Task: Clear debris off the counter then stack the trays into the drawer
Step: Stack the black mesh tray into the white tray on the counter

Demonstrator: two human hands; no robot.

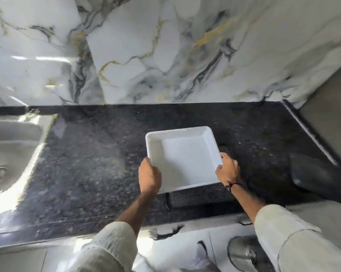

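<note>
A white square tray [185, 158] is held over the dark speckled counter [91, 163], tilted with its open side toward me. My left hand [149, 175] grips its near left edge. My right hand [228, 169] grips its right edge. Under the tray lies a black perforated tray [199, 196] on the counter near the front edge, mostly hidden by the white one. The white tray is empty inside.
A steel sink [10, 150] sits at the left end of the counter. A dark flat object [318, 173] lies at the right. The marble wall [165, 50] rises behind. Below the counter edge a drawer handle [165, 231] and a round steel lid [244, 252] show.
</note>
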